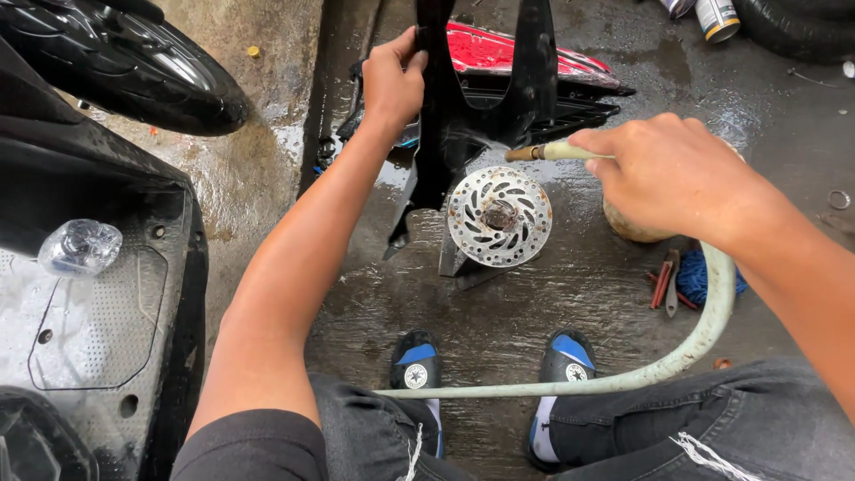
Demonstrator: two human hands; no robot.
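Two hands, one black fender panel, one brake disc, one hose, all down on wet concrete.

Left hand point(393, 78) is wrapped tight round the top edge of the black fender panel point(434, 134), holding it upright; the single brake disc point(499, 216) sits just below and right of that grip. Right hand point(670, 174) is closed round the hose nozzle point(543, 152), tip aimed left just above the disc, and the one pale hose point(704, 334) loops back past two sneakers point(415, 359). One red panel point(517, 52) lies behind the fender, pliers point(666, 281) just under the right wrist, and a scooter footboard point(98, 312) well left. Wet, grimy concrete floor point(499, 312) everywhere.
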